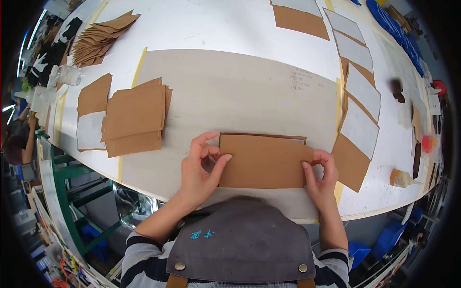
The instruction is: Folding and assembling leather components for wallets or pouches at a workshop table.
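A brown rectangular sheet [266,163], perhaps leather or card, lies in front of me on a grey mat [230,91]. Beneath its far edge shows a second piece with a dark brown rim and a pale strip. My left hand [204,158] pinches the sheet's left edge, thumb on top, index finger raised and curved. At the opposite edge, my right hand [321,173] grips the right side between thumb and bent fingers. A stack of similar brown sheets [134,115] sits to the left of my hands, beside a sheet with a pale patch [91,129].
Overlapping brown pieces with pale panels [360,129] run along the right side; others [302,21] lie at the far edge. A fanned brown pile [103,38] is far left, near a clear jar [69,75]. A small nozzle bottle [401,178] lies at the right table edge.
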`<state>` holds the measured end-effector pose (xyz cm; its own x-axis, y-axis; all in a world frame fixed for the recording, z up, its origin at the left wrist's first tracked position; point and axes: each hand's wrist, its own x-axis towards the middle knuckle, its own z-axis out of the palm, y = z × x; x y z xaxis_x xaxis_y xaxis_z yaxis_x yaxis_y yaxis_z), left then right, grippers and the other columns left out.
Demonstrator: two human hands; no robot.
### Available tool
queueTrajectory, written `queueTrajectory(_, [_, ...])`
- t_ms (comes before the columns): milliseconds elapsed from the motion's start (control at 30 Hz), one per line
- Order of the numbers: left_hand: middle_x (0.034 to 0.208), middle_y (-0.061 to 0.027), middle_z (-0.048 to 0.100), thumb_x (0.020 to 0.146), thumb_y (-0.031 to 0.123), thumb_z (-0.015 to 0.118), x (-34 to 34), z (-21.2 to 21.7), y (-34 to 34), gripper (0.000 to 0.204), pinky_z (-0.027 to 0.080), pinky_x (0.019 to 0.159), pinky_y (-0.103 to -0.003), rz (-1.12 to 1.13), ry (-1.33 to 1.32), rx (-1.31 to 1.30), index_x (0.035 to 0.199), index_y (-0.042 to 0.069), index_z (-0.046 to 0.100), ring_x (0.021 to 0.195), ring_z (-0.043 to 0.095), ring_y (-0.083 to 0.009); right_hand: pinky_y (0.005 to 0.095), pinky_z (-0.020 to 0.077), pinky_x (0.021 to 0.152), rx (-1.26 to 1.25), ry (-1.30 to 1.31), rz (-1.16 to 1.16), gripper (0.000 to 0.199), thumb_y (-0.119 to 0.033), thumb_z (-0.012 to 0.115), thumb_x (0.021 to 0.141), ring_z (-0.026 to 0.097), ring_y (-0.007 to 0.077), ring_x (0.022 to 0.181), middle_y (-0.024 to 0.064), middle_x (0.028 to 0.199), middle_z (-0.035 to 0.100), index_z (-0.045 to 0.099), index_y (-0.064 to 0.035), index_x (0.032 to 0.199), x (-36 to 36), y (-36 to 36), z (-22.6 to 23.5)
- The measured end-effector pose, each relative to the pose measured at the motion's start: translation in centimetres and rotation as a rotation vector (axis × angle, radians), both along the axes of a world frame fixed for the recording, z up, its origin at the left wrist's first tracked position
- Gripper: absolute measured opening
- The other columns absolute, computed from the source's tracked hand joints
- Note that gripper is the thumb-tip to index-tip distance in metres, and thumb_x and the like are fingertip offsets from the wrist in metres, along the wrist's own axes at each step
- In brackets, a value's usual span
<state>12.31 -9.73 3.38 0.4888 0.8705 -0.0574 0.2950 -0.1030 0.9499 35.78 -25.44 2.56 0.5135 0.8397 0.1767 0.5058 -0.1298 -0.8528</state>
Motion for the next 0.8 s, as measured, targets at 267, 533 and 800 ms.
queueTrajectory(267, [0.081,-0.0036,0.067,0.088,0.001,0.073,0.2,-0.8,0.4,0.014,0.049,0.057,-0.022,-0.033,0.12,0.226,0.101,0.003,0.069,0.067,0.061,-0.0084,0.0232,0.0494,0.056,-0.078,-0.051,-0.001,0.017,0.006,0.07,0.085,0.061,0.0122,0.065,0.0072,0.083,0.064,0.066,-0.0017,0.1,0.6,1.0,-0.7])
queueTrajectory(533, [0.081,-0.0062,0.067,0.086,-0.001,0.073,0.4,-0.6,0.6,0.019,0.051,0.058,-0.023,-0.047,0.138,0.202,0.104,0.005,0.075,0.065,0.064,-0.0109,0.0233,0.0482,0.058,-0.119,-0.051,0.032,0.018,0.01,0.067,0.082,0.06,0.0115,0.066,0.0069,0.084,0.062,0.069,-0.0014,0.096,0.6,1.2,0.0])
queueTrajectory(800, [0.082,-0.0071,0.068,0.085,-0.001,0.074,0.2,-0.6,0.7,0.019,0.051,0.058,-0.023,-0.057,0.182,0.193,0.103,0.003,0.075,0.066,0.065,-0.0108,0.0233,0.0489,0.059,-0.14,-0.094,0.049,0.019,0.009,0.067,0.082,0.06,0.0116,0.066,0.0068,0.086,0.063,0.07,-0.0016,0.098,0.5,1.5,-0.1])
